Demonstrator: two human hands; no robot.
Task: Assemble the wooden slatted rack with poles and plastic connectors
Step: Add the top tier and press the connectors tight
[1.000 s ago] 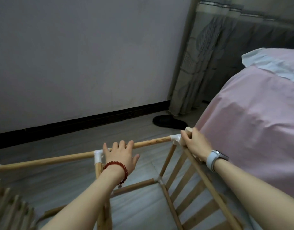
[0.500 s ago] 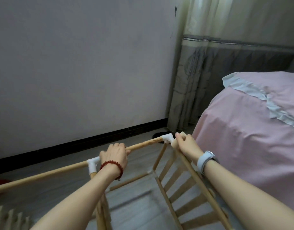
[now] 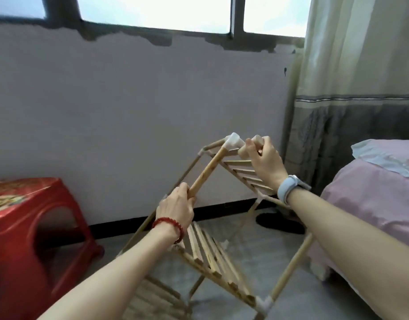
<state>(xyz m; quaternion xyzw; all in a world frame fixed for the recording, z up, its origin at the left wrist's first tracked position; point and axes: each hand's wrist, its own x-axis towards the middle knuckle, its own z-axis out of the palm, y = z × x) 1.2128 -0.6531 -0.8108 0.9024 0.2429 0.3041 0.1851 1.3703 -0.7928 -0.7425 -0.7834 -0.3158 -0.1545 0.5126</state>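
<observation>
Left hand wraps the pole, which runs up and away to the connector just beside the right hand, itself curled round a stub.

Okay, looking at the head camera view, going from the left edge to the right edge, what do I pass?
Red stool → left hand gripping a pole → white connector → right hand → curtain → pink bed.
</observation>
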